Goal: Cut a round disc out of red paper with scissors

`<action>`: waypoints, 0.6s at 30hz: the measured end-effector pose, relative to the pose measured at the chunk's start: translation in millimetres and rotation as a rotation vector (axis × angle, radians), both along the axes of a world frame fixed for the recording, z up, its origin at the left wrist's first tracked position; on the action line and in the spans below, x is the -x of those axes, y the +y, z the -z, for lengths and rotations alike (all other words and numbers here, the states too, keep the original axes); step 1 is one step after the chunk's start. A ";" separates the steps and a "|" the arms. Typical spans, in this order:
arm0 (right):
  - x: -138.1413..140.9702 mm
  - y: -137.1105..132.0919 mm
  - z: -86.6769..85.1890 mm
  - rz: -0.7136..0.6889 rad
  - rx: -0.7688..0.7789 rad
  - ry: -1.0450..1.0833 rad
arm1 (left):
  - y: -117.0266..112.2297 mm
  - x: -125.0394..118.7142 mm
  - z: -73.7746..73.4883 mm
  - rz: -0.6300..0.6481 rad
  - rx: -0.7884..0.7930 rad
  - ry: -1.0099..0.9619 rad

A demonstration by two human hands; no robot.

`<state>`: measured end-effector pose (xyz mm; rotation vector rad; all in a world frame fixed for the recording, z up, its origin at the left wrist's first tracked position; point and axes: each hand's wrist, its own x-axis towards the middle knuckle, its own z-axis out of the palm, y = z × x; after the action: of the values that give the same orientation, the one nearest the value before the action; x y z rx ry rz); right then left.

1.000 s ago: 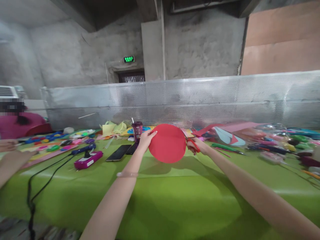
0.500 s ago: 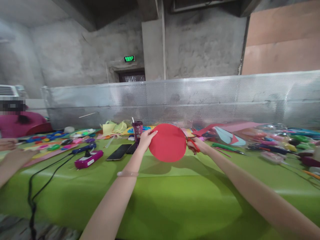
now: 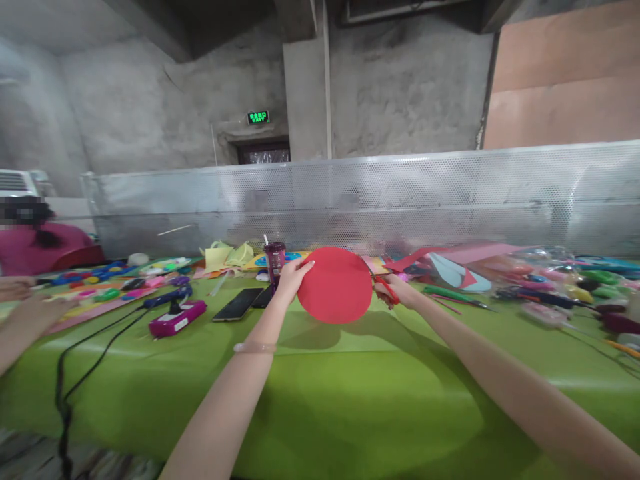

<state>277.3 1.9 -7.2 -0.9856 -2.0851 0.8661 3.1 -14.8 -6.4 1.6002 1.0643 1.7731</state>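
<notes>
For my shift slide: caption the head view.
Left hand holds a red disc, right hand red-handled scissors at its edge, above a green table.

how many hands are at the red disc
2. The left hand grips the red disc at its left edge; the right hand holds red-handled scissors by the disc's right edge. Some fingers are hidden.

On my counter (image 3: 345, 413), covered in glossy green, a purple box (image 3: 177, 320) with a white label lies to my left, a black cable (image 3: 64, 400) hanging over the front edge close by. Nearer my middle I see a black phone (image 3: 237, 305) and a dark purple cup (image 3: 275, 260) with a white straw. Behind stands a perforated metal screen (image 3: 425, 200); above it glows a green exit sign (image 3: 259, 117). Far left is a person in a pink top (image 3: 47, 247).
</notes>
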 end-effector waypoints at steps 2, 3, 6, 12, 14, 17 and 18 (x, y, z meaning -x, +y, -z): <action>0.5 -1.2 -0.4 -0.001 -0.001 0.004 | -0.7 -0.5 -0.6 0.006 0.002 -0.012; 0.8 -1.9 -0.5 0.002 -0.003 0.005 | -1.1 -0.8 -0.9 0.011 0.004 -0.017; 1.4 -3.3 -1.1 0.004 -0.011 0.000 | -1.8 -1.6 -1.6 0.007 0.005 -0.014; 2.1 -4.6 -1.9 0.016 -0.015 -0.009 | -1.3 -1.1 -1.3 0.000 -0.003 -0.013; 2.1 -4.0 -1.5 0.028 -0.012 -0.015 | -1.2 -0.7 -1.1 0.019 0.007 -0.020; 1.5 -2.5 -1.1 0.033 0.014 -0.013 | -1.3 -0.5 -0.9 0.019 0.020 -0.029; 1.0 -2.1 -1.2 0.027 0.022 -0.006 | -1.4 -0.5 -1.0 0.016 0.021 -0.029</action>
<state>276.4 -0.2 -6.0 -1.0275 -2.0665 0.8754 3.6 -16.2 -5.4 1.5612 1.0503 1.7638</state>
